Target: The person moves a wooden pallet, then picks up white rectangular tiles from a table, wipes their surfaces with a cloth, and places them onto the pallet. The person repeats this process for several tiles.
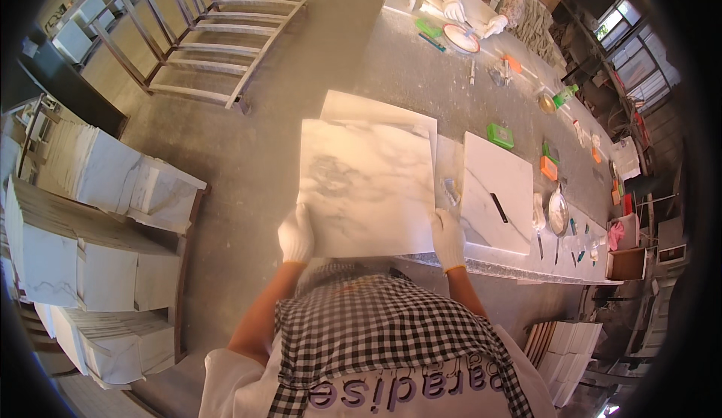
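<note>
A square white marble tile (367, 188) with grey veining is held in front of me by its two side edges. My left hand (295, 236), in a white knit glove, grips its lower left edge. On the lower right edge, my right hand (449, 239) is closed in a matching glove. Behind the held tile, a second marble tile (380, 106) shows only its far part and right edge. To the right, another marble tile (496, 170) lies on the workbench, with a dark, slim tool (499, 208) on top of it.
The long workbench (444, 79) carries a green box (500, 136), an orange block (548, 167), a round metal pan (558, 215) and several small tools. Across it, a gloved co-worker's hand (453, 8) is beside a round dish (461, 39). Tile stacks (113, 267) and a slatted rack (218, 42) stand left.
</note>
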Demonstrator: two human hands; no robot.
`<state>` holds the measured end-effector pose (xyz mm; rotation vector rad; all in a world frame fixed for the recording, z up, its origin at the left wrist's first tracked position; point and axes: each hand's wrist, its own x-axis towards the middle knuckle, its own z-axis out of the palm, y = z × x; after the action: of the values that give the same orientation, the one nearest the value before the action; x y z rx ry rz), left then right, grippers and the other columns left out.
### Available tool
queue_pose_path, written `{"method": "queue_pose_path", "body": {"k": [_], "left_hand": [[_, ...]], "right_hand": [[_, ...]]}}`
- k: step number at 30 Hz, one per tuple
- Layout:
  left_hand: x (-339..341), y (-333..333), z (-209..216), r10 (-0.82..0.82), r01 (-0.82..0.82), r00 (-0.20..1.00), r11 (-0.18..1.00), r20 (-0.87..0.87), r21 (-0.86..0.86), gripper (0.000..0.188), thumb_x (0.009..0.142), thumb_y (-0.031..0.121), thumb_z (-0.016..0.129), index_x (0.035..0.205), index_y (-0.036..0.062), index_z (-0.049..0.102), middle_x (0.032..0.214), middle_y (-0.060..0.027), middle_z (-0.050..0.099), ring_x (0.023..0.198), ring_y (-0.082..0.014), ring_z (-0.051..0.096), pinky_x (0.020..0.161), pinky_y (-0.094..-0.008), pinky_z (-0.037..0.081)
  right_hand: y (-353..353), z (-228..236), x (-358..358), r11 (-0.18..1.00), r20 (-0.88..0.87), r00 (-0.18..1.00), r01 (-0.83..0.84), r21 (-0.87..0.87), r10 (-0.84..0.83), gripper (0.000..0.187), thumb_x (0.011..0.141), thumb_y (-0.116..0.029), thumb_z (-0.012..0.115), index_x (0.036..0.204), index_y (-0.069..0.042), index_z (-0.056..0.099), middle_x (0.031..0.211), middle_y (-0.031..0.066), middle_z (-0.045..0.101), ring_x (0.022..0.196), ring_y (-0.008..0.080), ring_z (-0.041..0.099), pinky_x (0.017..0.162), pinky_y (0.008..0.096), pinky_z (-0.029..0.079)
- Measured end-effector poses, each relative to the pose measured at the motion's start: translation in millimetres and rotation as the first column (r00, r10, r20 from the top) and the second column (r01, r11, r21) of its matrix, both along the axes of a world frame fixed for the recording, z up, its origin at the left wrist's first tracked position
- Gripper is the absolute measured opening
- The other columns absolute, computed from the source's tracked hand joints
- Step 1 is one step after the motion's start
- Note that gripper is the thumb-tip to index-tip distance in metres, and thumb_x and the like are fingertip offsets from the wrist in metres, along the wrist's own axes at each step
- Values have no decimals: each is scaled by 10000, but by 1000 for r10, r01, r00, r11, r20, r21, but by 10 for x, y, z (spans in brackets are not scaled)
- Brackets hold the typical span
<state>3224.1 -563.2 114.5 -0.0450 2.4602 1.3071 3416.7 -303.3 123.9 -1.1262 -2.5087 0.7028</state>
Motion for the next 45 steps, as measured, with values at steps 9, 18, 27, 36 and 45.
{"method": "queue_pose_path", "body": {"k": [9, 18, 27, 36, 45], "left_hand": [[22, 23, -77, 24, -11, 986, 997, -166, 79, 589, 997, 467, 444, 789, -61, 600, 691, -259, 555, 621, -334, 474, 652, -449, 430], [-21, -4, 20, -100, 83, 986, 989, -137, -121, 609, 983, 510, 427, 885, -48, 649, 847, -301, 624, 805, -460, 592, 743, -489, 460], [-75, -32, 14, -147, 141, 988, 984, -40, -112, 661, 979, 565, 384, 953, -29, 673, 886, -299, 657, 851, -481, 623, 743, -497, 478], [-103, 0, 223, 12, -26, 992, 994, 127, 111, 563, 992, 466, 506, 778, -41, 628, 643, -66, 557, 562, -162, 444, 530, -359, 383], [-182, 87, 585, 110, -149, 970, 973, 216, 175, 542, 976, 459, 546, 719, -18, 585, 638, 22, 446, 581, -99, 354, 511, -318, 318]], "right_hand": [[-93, 13, 29, 999, 68, 997, 19, 51, -22, 302, 935, -321, 579, 1084, -74, 671, 1000, 199, 692, 947, 386, 655, 808, 461, 507], [-140, 124, 14, 996, 92, 995, 34, -80, -26, 312, 928, -333, 585, 1066, -64, 659, 978, 199, 687, 929, 390, 652, 814, 472, 493], [-4, 167, 1, 965, 54, 998, 41, -260, -28, 332, 943, -362, 553, 1041, -64, 659, 994, 205, 683, 954, 410, 641, 842, 472, 490], [103, -207, -18, 921, -48, 995, 61, -384, -86, 409, 968, -407, 524, 1003, -13, 629, 941, 217, 663, 904, 359, 645, 773, 413, 477], [54, 152, -122, 957, -109, 992, 36, -286, -70, 422, 965, -391, 544, 897, 17, 625, 794, 228, 631, 750, 371, 624, 675, 430, 462]]}}
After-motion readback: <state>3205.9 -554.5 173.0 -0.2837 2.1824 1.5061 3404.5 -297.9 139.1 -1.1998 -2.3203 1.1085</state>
